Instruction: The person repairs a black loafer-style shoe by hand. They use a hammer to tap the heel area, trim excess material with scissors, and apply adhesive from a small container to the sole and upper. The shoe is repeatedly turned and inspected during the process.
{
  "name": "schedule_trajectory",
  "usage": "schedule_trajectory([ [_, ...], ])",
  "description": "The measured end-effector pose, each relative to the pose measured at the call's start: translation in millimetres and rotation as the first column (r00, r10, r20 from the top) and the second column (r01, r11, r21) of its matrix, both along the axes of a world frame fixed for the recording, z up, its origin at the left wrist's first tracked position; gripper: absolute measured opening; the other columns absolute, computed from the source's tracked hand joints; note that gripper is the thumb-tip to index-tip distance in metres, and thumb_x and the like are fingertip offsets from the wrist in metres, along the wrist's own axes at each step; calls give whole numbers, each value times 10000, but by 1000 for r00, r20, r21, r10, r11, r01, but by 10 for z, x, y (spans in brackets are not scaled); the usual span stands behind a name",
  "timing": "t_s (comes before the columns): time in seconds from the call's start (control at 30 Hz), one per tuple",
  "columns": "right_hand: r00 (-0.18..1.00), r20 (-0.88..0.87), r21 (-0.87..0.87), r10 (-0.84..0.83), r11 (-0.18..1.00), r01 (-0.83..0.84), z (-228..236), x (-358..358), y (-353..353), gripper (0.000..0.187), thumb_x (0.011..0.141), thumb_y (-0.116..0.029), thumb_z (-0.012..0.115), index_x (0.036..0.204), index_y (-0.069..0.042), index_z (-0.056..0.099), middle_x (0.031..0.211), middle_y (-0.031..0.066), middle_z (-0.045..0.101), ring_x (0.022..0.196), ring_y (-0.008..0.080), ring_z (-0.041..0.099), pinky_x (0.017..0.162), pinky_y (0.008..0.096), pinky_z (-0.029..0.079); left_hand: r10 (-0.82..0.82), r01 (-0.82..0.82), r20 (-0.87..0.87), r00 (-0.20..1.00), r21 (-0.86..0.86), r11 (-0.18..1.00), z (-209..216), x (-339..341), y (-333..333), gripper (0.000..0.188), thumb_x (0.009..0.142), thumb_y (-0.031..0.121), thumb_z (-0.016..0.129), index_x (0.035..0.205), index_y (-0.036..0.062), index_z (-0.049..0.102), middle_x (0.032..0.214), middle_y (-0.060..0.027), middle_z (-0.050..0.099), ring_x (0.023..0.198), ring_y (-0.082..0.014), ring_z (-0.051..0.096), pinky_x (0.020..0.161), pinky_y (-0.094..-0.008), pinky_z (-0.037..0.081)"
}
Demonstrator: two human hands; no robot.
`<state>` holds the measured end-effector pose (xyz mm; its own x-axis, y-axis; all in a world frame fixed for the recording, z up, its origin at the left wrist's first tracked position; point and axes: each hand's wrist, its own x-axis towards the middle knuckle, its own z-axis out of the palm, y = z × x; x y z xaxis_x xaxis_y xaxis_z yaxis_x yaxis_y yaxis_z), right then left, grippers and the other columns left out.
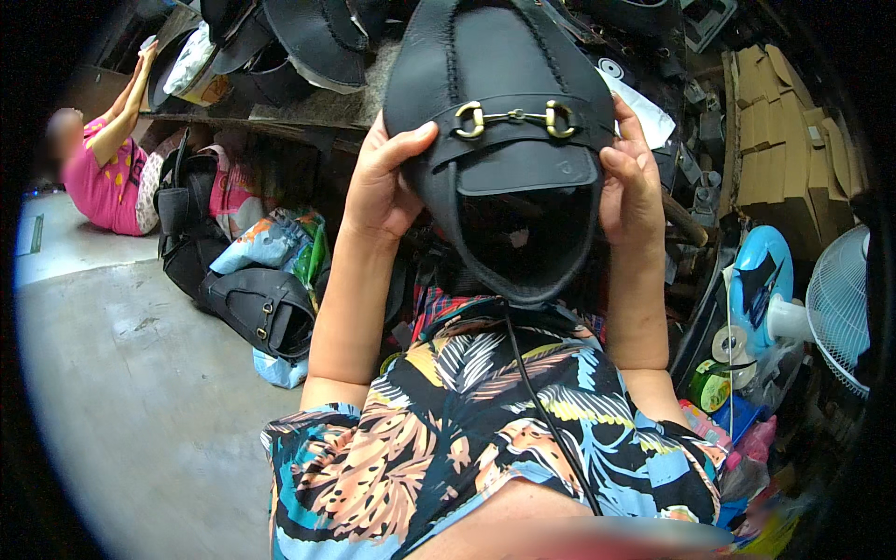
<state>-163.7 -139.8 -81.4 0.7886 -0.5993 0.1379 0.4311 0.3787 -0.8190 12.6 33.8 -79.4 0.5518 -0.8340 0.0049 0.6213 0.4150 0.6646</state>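
Observation:
A black leather loafer upper (509, 65) is held up in front of me, its toe end away and its dark opening facing me. Across its strap sits a gold-coloured metal bit (516, 116), and stitched seams run up both sides of the toe. My left hand (387, 177) grips the left edge, thumb on top beside the strap. On the opposite edge my right hand (634, 177) is closed the same way; the fingers beneath are partly hidden. A similar upper with a gold bit (247, 297) lies on a heap to the left.
More black leather pieces (313, 37) cover the workbench beyond my hands. Flattened cardboard (775, 131), a blue and white fan (793, 317) and thread spools (733, 343) stand on the right. At the far left, a person in pink (107, 191) has raised arms.

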Motion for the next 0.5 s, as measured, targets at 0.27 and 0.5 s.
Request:
schedule_trajectory([
  [0.27,999,7,46,45,998,-45,-115,9,-77,795,770,-141,654,1423,36,237,1220,206,572,1083,254,620,993,353,474,-95,96,62,994,-16,995,46,-19,-2,474,769,37,730,1200,-14,538,1069,-123,663,934,-200,673,852,-346,563],
  [0.5,997,11,58,80,995,-81,-80,11,-43,782,759,-97,663,1421,7,262,1229,180,556,1111,248,593,999,366,471,-77,79,34,996,-47,996,6,15,31,493,779,16,681,1244,-24,522,1116,-148,650,991,-232,663,891,-364,547],
])
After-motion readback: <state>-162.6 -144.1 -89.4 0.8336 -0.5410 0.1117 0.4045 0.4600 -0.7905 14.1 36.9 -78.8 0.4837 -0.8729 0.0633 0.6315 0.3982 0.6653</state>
